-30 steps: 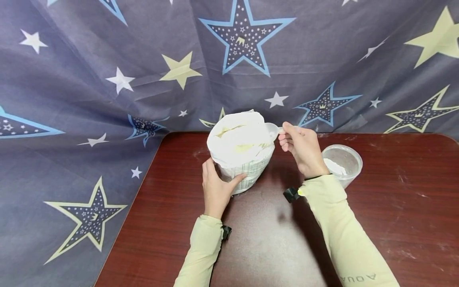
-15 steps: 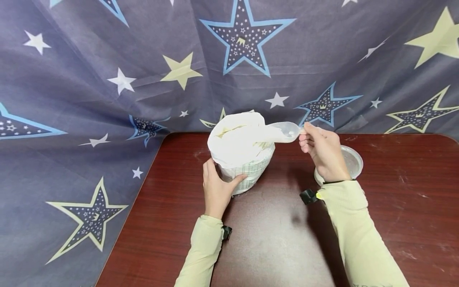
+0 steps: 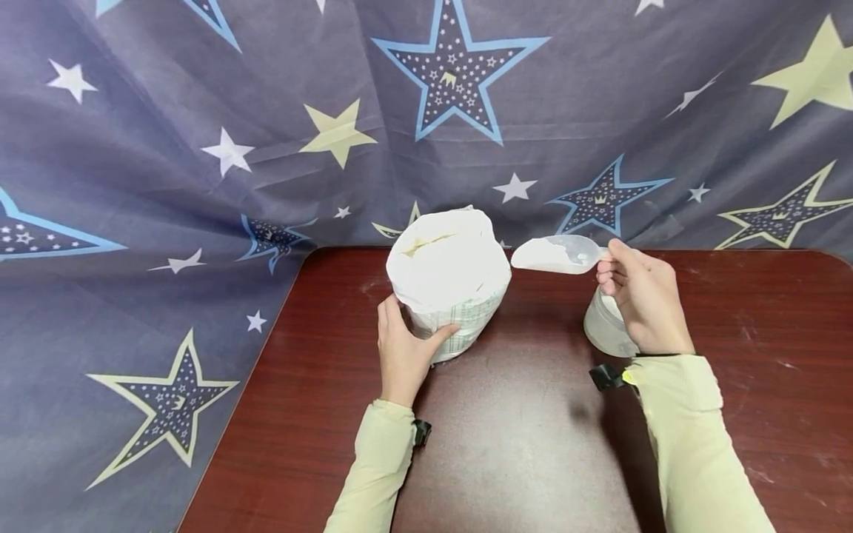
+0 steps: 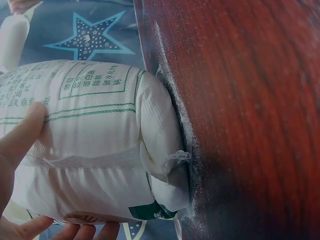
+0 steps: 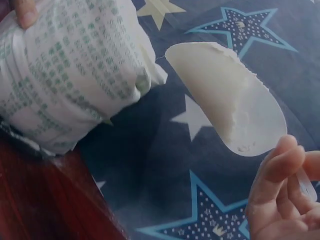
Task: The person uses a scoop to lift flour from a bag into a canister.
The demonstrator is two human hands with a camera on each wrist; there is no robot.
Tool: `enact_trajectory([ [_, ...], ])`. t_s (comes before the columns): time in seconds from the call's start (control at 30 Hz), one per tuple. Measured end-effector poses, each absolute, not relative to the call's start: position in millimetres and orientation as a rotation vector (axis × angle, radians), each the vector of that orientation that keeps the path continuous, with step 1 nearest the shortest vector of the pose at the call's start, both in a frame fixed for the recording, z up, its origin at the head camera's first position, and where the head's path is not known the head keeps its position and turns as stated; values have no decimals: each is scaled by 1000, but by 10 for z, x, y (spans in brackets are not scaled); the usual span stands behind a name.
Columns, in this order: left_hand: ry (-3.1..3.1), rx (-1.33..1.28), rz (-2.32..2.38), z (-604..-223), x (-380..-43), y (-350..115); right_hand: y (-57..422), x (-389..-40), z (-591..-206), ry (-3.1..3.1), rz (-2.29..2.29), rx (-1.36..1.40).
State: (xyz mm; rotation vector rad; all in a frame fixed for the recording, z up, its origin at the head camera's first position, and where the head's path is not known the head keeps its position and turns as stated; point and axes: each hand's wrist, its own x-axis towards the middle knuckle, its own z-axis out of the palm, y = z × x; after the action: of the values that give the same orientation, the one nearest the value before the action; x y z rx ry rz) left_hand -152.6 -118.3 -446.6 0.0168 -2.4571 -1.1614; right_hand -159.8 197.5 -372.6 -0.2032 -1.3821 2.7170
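Tub (image 3: 606, 326) is partly hidden by right hand (image 3: 645, 302); pinched scoop handle (image 5: 306, 185), too

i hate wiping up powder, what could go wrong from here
The translucent plastic scoop carries white powder right up to its front lip, so a tilt by the right hand might spill some on the dark red wooden table. The round translucent container sits partly hidden behind that hand in the head view, so a pour could miss its mouth. The open white woven bag might slump if the left hand loosened.
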Motion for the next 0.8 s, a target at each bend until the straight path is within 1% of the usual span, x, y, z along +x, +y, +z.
enact_trajectory([
  [0.8,-2461,30,-1154,-4468,-1519,-1177,2699,-1356,-3928,-1168,2752,-256],
])
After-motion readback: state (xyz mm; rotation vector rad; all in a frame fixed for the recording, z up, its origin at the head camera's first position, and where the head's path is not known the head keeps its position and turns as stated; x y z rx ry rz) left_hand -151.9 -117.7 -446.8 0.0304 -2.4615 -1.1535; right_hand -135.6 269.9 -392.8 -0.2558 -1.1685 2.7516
